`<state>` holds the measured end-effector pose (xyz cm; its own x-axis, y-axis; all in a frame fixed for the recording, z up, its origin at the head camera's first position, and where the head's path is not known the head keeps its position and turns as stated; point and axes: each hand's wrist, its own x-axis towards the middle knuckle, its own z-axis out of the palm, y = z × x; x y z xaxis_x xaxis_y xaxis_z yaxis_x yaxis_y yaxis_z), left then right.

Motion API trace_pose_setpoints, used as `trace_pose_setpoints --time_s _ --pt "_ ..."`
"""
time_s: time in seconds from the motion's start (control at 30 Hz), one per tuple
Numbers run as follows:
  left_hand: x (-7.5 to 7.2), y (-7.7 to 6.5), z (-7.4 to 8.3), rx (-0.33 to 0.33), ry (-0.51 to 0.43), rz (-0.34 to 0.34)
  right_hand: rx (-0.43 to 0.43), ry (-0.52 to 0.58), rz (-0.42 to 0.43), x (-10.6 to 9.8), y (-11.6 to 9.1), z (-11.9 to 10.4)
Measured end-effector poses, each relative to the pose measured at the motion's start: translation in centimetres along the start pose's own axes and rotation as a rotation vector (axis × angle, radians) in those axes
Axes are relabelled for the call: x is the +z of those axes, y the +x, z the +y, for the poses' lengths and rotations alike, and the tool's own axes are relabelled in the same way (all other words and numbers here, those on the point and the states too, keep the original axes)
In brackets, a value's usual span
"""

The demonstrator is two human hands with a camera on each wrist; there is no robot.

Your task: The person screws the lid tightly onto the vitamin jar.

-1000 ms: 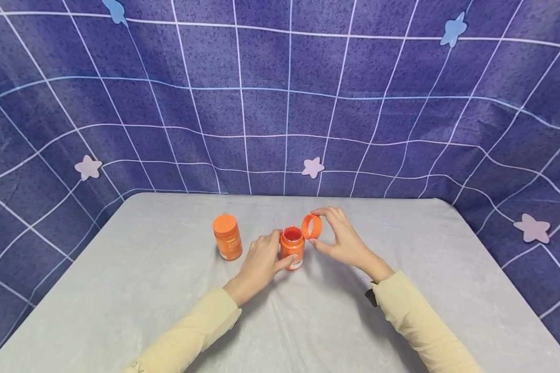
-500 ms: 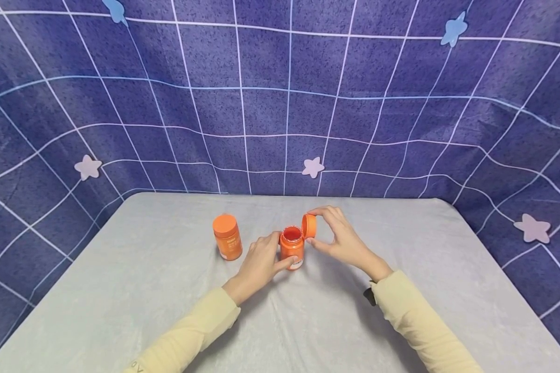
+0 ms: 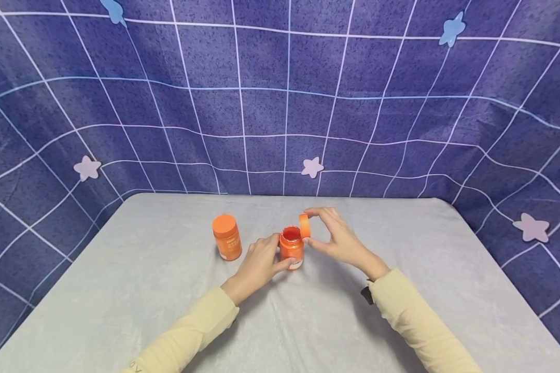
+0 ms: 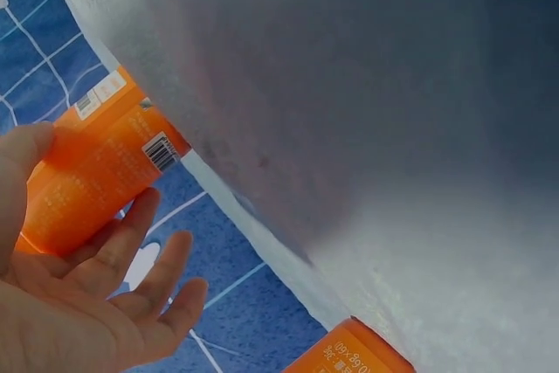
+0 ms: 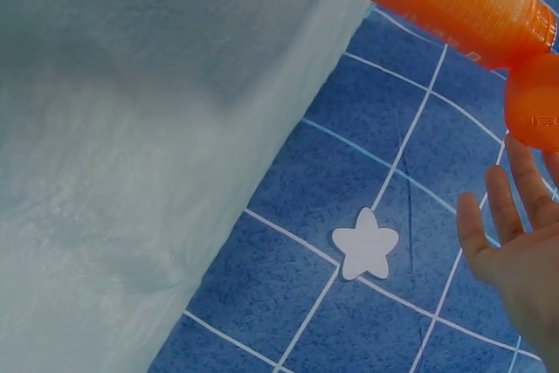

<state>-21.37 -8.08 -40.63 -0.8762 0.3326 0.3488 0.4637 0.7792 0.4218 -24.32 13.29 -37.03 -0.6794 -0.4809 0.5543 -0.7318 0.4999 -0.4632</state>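
Orange jar, left hand gripping, right hand pinching lid, left-wrist-only barcode

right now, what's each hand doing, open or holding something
Left hand: holding the open jar.
Right hand: holding a lid between thumb and fingers.

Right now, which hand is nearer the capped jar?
Left. The left hand is just right of the capped jar, gripping the open jar; the right hand is farther right, past the open jar, holding the lid.
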Motion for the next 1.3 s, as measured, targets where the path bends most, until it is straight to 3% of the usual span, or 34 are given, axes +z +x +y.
trace_pose_setpoints --time_s 0.6,1.0,1.3 --pt "0.1 0.0 -0.1 0.016 0.042 0.008 -0.034 0.022 -0.022 0.7 0.5 -0.4" --pt "0.0 0.0 0.0 -0.002 0.044 -0.007 -0.138 0.026 -0.026 1.3 0.8 -0.4" --pt "-0.1 0.0 0.2 -0.001 0.059 -0.002 -0.130 0.024 -0.049 1.5 0.8 -0.5"
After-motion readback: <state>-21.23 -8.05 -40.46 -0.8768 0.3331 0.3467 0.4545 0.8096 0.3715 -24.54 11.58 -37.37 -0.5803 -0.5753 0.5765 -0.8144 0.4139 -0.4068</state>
